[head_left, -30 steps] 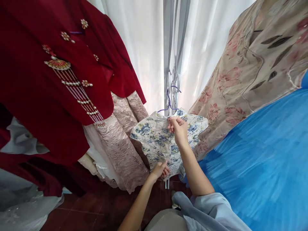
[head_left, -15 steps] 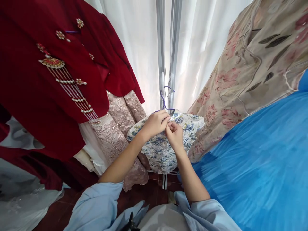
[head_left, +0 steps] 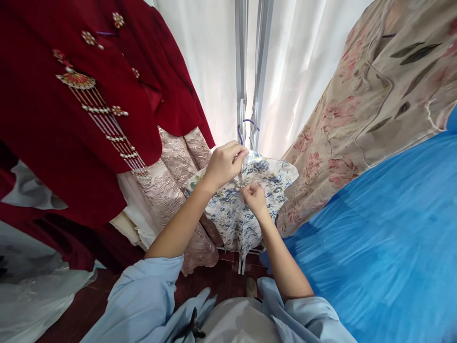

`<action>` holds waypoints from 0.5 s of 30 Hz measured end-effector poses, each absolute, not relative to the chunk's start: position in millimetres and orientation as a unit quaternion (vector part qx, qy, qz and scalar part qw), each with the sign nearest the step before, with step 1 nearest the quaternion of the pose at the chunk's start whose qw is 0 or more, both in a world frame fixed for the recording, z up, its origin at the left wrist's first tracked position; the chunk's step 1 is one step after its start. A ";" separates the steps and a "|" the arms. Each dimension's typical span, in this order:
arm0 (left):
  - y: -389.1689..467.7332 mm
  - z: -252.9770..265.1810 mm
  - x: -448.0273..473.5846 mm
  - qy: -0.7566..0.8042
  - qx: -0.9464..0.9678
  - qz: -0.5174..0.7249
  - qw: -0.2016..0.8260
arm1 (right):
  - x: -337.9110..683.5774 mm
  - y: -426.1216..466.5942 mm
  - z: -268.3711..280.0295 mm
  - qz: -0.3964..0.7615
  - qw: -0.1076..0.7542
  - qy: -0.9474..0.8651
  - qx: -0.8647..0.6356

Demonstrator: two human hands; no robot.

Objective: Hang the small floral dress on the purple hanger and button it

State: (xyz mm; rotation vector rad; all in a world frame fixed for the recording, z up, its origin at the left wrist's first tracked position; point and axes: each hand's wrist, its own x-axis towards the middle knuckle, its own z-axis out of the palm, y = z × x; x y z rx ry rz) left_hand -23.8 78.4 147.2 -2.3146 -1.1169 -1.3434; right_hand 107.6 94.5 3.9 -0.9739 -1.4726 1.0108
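A: What do I have in hand?

B: A small floral dress (head_left: 246, 209), white with blue flowers, hanging on a purple hanger (head_left: 244, 129) from the grey rail post (head_left: 243, 71) in the middle. My left hand (head_left: 224, 164) is at the neckline, fingers pinched together on the cloth just under the hanger hook. My right hand (head_left: 254, 197) sits a little lower on the front of the dress, thumb and fingers closed on the fabric along the centre line.

A: Are the hands touching each other?

B: Close, one above the other, but I can't tell if they meet. Whatever small thing the right fingers have between them is too tiny for me to make out; I only see cloth gathered there.

A: Where does the dress sit among the rest?

B: Between bigger garments. To its left hangs a pink brocade skirt (head_left: 178, 190), touching its sleeve edge, and above that a red velvet jacket (head_left: 89, 95) with a beaded fan tassel (head_left: 76, 81). To its right a beige flowered gown (head_left: 357, 109) presses against its shoulder, and a blue tulle skirt (head_left: 374, 238) fills the lower right. White curtains (head_left: 207, 62) hang behind the post.

A: And below?

B: Dark red floor tiles (head_left: 210, 281), my pale blue sleeves (head_left: 143, 300), and some white fabric (head_left: 43, 295) lying at the lower left.
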 end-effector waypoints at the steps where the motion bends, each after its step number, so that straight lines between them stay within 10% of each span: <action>1: 78.8 148.6 -26.4 -0.384 -0.798 -0.451 0.116 | 110.0 88.8 -14.2 0.418 0.510 -0.619 -0.426; 8: 73.7 132.0 -56.9 -0.418 -0.793 -0.430 0.104 | 116.4 18.0 -146.0 0.439 0.433 -0.570 -0.543; 15: 43.3 100.6 -89.6 -0.582 -0.686 -0.409 0.152 | 98.6 2.5 -156.2 0.463 0.468 -0.525 -0.540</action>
